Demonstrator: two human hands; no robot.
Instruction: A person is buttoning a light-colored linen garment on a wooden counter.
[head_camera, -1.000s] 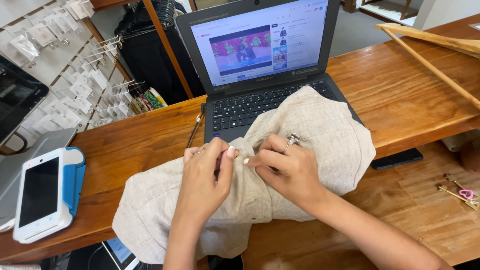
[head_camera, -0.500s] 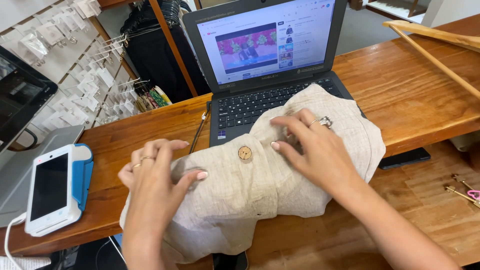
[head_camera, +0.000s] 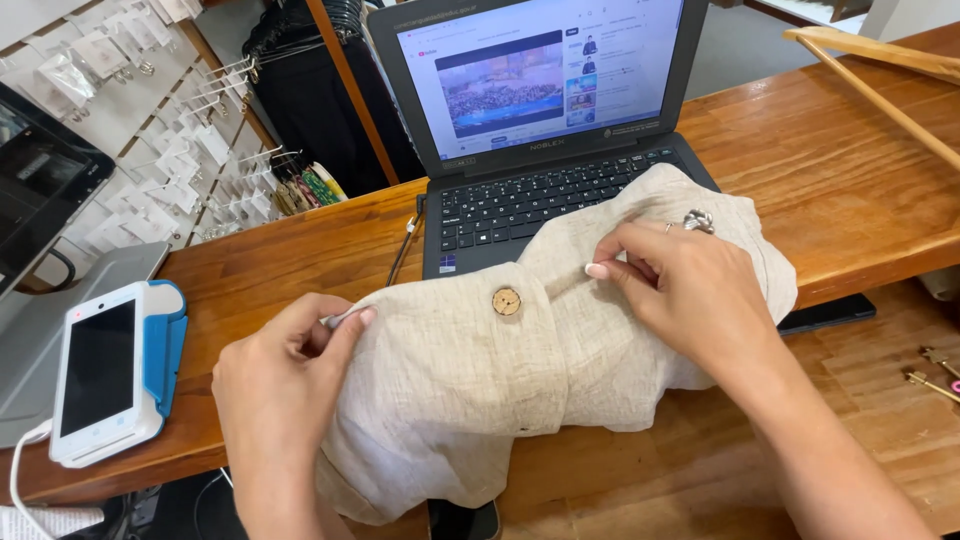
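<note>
A beige linen garment (head_camera: 470, 390) lies bunched on the wooden counter (head_camera: 300, 265), partly over the front of an open laptop (head_camera: 530, 130). A round wooden button (head_camera: 506, 301) shows on its upper face. My left hand (head_camera: 285, 365) pinches the garment's left edge between thumb and forefinger. My right hand (head_camera: 685, 285), wearing a ring, rests on the cloth to the right of the button and pinches a fold with its fingertips.
A white and blue handheld payment terminal (head_camera: 105, 370) lies at the left with a cable. A dark phone (head_camera: 830, 313) peeks out under the garment at right. A wooden hanger (head_camera: 880, 70) lies far right. Display racks with small packets (head_camera: 150, 130) stand beyond the counter.
The hands have moved apart along the garment, the left to its left edge and the right past the button, which now lies uncovered. The cloth is spread wider.
</note>
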